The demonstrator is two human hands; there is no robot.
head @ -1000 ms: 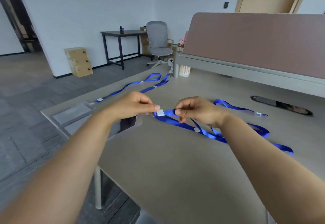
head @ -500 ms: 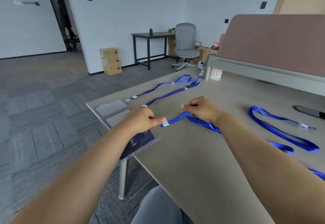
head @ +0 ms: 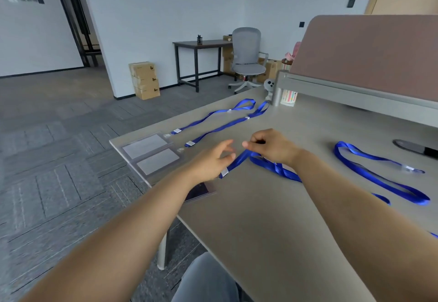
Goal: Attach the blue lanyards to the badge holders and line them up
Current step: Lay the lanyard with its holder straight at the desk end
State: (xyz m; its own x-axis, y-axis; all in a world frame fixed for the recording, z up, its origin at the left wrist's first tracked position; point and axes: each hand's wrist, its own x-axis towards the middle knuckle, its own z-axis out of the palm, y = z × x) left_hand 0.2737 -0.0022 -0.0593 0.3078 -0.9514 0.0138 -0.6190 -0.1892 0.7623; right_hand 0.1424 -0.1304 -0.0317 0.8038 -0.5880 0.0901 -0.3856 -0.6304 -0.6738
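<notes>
The left hand [head: 214,159] has just opened, releasing the third badge holder [head: 200,190]; the right hand [head: 272,146] still pinches its lanyard [head: 239,162], ready for lining up

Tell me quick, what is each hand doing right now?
Left hand: open, fingers spread, holding nothing, just above the blue lanyard.
Right hand: closed, pinching that lanyard's strap.

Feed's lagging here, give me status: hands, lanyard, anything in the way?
Left hand open, fingers spread by the clip end. Right hand pinching the third lanyard. Two badge holders already strapped and lined up. Nothing in the way.
</notes>
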